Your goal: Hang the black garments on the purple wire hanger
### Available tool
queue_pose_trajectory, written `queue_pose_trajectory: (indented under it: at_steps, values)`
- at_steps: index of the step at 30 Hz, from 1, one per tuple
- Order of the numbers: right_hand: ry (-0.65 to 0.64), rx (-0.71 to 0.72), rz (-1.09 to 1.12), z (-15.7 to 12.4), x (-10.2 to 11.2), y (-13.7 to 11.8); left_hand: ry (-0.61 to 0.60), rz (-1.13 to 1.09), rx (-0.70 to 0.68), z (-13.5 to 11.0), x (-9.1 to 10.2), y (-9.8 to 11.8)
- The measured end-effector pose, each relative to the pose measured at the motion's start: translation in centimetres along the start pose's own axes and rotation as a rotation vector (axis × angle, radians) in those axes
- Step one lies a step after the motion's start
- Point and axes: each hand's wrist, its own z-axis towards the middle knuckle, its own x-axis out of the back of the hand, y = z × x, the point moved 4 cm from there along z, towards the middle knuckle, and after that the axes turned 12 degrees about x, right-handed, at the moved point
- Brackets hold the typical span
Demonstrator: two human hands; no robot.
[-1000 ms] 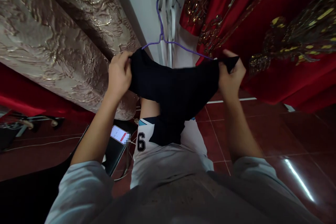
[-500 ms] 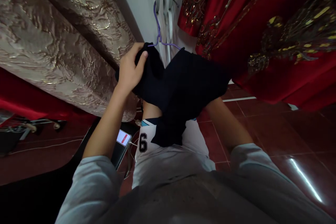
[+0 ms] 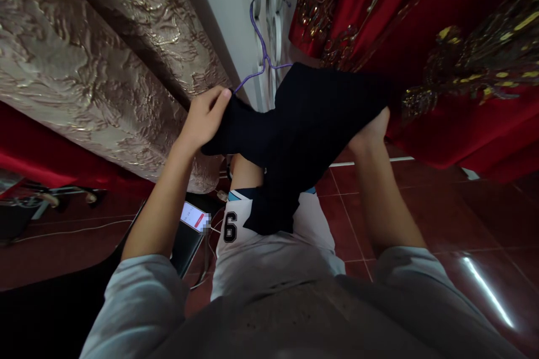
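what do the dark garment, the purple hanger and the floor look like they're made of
The dark garment: soft matte cloth, probably knit; it drapes limply without shine. The purple hanger: thin wire, perhaps plastic-coated, judging by its slim bent line. The floor: glossy dark red tile, with grout lines and a bright glare streak.

Between the gold curtain [image 3: 105,56] and the red drape [image 3: 442,95], only a narrow strip of wall [image 3: 223,11] lies open. The hanger [image 3: 263,54] and cloth [image 3: 311,118] fill it. Open floor [image 3: 421,207] lies lower right.
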Motion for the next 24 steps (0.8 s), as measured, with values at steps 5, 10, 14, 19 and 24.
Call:
queue_pose_trajectory:
  at_steps: [5,10,14,19,24]
  values:
    - [-0.189,0.034,0.211,0.7,-3.6,-5.5,-0.007,0.010,-0.070,0.1,-0.4,1.9]
    - [-0.259,0.009,0.359,-0.3,-7.0,-8.3,0.102,0.082,-0.043,1.6,-0.4,-0.4]
    - [-0.281,-0.054,0.423,-1.6,-7.9,-8.7,0.126,0.115,-0.023,1.9,-0.9,-1.0]
    - [-0.269,0.005,0.165,-1.0,-7.8,-8.4,0.125,0.065,0.027,1.7,-0.9,-0.8]
    - [-0.454,-0.114,-0.006,-2.5,-8.6,-7.3,0.120,-0.059,0.067,1.4,-0.5,-1.2]
